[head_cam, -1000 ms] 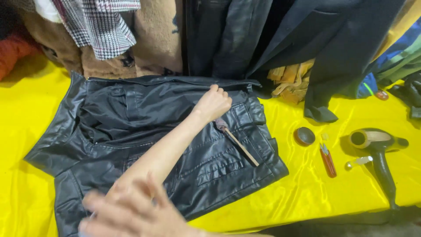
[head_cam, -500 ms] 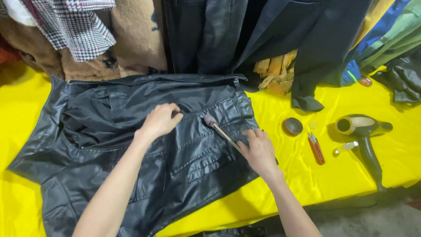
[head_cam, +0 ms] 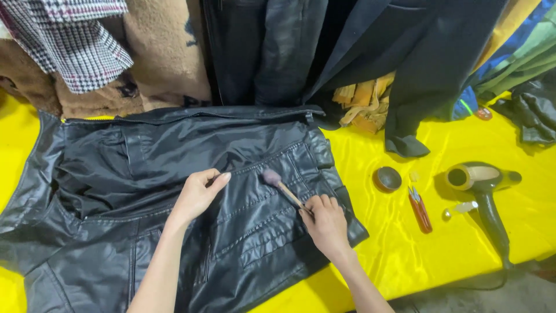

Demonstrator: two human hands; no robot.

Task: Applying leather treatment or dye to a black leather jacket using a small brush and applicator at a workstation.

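Grip first: clamped right hand (head_cam: 327,223) round the wooden handle of a small brush (head_cam: 284,188), with the tuft down on the black leather jacket (head_cam: 145,150) near its pocket seams. Pressed left hand (head_cam: 200,194) onto the leather just beside the tuft, fingers drawn together; could not tell whether pinching a fold.

Judged risky: could scuff or smear the panel if pushed too hard, and could let the slick leather slide on the satin if left unpinned.

Noted wrinkled, glossy yellow cloth (head_cam: 440,261) beneath. Noted small round tin (head_cam: 387,178), red snips (head_cam: 420,210) and hair dryer (head_cam: 483,185) to the right, apart from the jacket. Saw coats (head_cam: 278,52) hanging crowded behind.
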